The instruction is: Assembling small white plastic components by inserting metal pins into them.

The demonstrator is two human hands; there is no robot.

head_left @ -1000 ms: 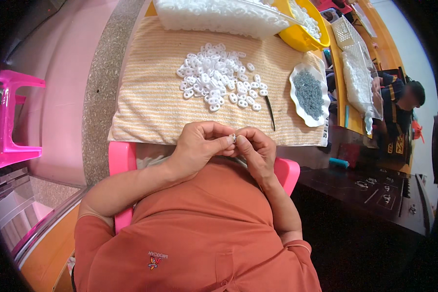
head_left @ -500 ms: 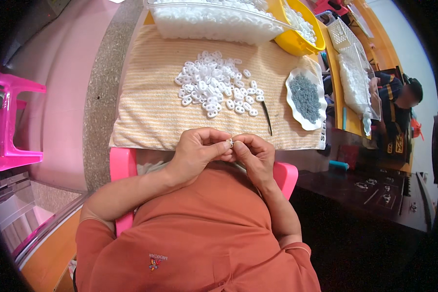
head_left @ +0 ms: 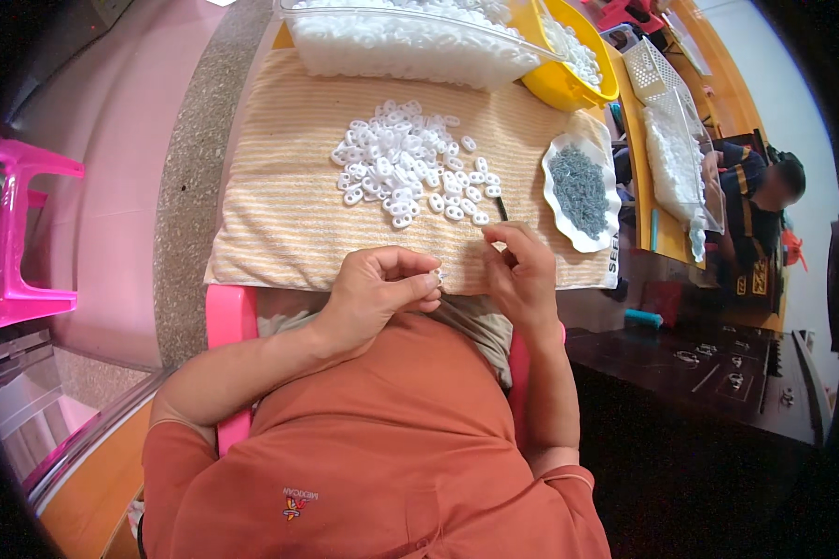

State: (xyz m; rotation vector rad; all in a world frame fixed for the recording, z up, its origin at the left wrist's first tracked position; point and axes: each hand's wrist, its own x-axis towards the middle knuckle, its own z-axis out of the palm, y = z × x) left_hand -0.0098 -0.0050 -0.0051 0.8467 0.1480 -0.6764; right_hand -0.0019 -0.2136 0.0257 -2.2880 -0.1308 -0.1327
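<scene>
My left hand (head_left: 378, 289) curls at the towel's (head_left: 280, 205) near edge, its grip pinching a small white ring (head_left: 435, 276). My right hand (head_left: 522, 270) lifts beside it, fingertips pinched; what they hold, I cannot tell.

Small white rings (head_left: 410, 172): smooth moulded plastic, faintly glossy, lying on a striped orange-and-cream towel (head_left: 289, 205) of soft, matt, ribbed cloth; the piece pinched in the left hand (head_left: 378, 289) looks like the same white plastic. White dish (head_left: 606, 191) is glossy, plastic or glazed (cannot tell), filled with dull grey metal bits (head_left: 580, 191); yellow bowl (head_left: 555, 84) and clear tub (head_left: 410, 37) are shiny plastic. Counter edge (head_left: 191, 177) is speckled polished stone, pink stool (head_left: 14, 238) glossy plastic.
</scene>
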